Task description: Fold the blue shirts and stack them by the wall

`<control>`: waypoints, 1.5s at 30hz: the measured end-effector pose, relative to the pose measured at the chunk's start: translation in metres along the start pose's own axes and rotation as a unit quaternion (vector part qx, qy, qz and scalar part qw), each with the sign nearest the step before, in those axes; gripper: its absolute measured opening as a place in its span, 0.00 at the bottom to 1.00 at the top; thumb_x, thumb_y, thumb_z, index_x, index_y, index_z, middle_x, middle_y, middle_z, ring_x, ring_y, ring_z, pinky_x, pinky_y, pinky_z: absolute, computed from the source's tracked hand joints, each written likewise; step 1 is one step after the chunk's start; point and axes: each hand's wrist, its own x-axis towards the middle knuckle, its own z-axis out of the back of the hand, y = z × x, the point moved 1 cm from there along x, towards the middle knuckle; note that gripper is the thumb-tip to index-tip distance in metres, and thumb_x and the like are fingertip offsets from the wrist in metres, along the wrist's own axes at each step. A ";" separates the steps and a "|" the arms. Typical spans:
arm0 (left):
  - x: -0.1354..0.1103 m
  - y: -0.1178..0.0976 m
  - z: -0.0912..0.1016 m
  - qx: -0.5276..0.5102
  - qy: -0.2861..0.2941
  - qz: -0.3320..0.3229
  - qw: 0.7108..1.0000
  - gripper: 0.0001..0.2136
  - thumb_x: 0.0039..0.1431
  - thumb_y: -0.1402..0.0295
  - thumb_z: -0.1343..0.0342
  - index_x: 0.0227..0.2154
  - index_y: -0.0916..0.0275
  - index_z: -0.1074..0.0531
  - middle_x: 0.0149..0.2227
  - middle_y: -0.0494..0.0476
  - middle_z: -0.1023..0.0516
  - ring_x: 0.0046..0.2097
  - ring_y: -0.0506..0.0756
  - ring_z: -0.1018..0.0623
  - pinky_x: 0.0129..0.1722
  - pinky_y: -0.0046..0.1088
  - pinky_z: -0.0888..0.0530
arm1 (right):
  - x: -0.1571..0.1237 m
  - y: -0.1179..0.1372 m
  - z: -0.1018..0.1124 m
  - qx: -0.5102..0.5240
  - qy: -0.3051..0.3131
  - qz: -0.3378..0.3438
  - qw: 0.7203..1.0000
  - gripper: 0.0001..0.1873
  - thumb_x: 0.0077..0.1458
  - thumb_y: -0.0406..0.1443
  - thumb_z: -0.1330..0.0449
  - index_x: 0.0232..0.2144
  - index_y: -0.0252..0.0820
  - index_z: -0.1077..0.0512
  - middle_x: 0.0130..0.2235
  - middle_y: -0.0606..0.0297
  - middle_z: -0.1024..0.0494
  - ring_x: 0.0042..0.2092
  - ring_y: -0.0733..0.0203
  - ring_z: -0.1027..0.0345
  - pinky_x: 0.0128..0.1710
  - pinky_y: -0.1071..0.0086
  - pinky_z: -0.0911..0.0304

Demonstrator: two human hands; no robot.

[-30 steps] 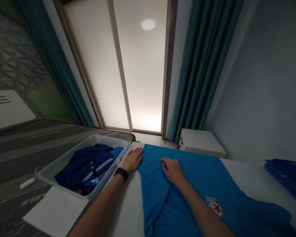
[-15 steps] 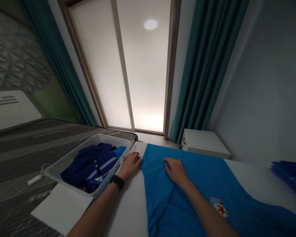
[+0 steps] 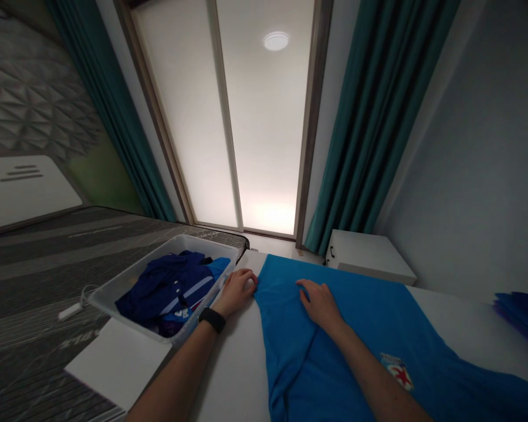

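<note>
A bright blue T-shirt (image 3: 356,305) lies spread on the white tabletop, its left side folded inward and a small red-and-white emblem on its front. At the shirt's far left edge is my left hand (image 3: 240,287), wearing a black watch, its fingers curled together on the cloth edge; the fingertips are partly hidden. My right hand (image 3: 320,305) rests on top of the shirt near its far edge, fingers stretched out and thumb apart, with nothing held.
Left of the table, a clear plastic bin (image 3: 110,305) holds crumpled dark blue clothes (image 3: 171,287). Folded blue garments (image 3: 521,316) lie at the right. Beyond the table stand a white cabinet (image 3: 369,255) and teal curtains (image 3: 378,129). A white plug-like piece (image 3: 70,310) lies on the grey striped bed (image 3: 22,293).
The whole view has shifted slightly, so everything appears a little farther right. Both hands stay at nearly the same places on the shirt; the left fingers look slightly more curled at its edge.
</note>
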 end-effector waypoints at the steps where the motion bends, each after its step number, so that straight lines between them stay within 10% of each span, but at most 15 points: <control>1: -0.001 0.001 0.000 -0.008 0.000 -0.018 1.000 0.06 0.60 0.68 0.46 0.36 0.55 0.24 0.54 0.55 0.27 0.57 0.60 0.31 0.59 0.42 0.40 | 0.000 0.000 0.000 -0.002 0.001 0.000 1.000 0.17 0.65 0.33 0.54 0.51 0.43 0.30 0.51 0.58 0.23 0.50 0.54 0.29 0.47 0.60 0.42; 19: -0.008 0.001 0.003 -0.028 0.028 -0.140 0.989 0.07 0.62 0.66 0.46 0.29 0.61 0.28 0.47 0.60 0.26 0.49 0.59 0.27 0.51 0.38 0.31 | 0.002 0.000 0.029 -0.090 0.127 -0.026 0.988 0.18 0.65 0.36 0.50 0.54 0.42 0.32 0.47 0.56 0.21 0.47 0.51 0.27 0.51 0.55 0.42; 25: -0.007 0.003 -0.003 -0.017 0.013 -0.146 0.989 0.07 0.64 0.67 0.48 0.31 0.61 0.28 0.44 0.59 0.26 0.47 0.58 0.27 0.49 0.37 0.31 | 0.009 -0.001 0.044 0.006 0.043 -0.003 0.999 0.22 0.67 0.38 0.56 0.61 0.44 0.38 0.58 0.58 0.28 0.53 0.55 0.30 0.46 0.65 0.35; 34: -0.010 -0.002 -0.002 0.009 0.008 -0.135 0.991 0.05 0.64 0.68 0.48 0.32 0.60 0.30 0.41 0.58 0.27 0.44 0.57 0.27 0.46 0.35 0.31 | 0.002 -0.003 0.024 -0.100 0.117 -0.037 0.987 0.23 0.66 0.34 0.55 0.61 0.42 0.38 0.57 0.54 0.28 0.53 0.49 0.30 0.49 0.61 0.36; 45: -0.039 -0.054 0.006 0.035 -0.034 -0.114 0.992 0.07 0.65 0.69 0.53 0.33 0.60 0.31 0.37 0.56 0.25 0.41 0.58 0.28 0.42 0.36 0.36 | 0.000 -0.009 0.033 -0.080 0.093 -0.025 0.992 0.26 0.65 0.38 0.53 0.64 0.41 0.43 0.55 0.51 0.32 0.50 0.51 0.32 0.44 0.63 0.35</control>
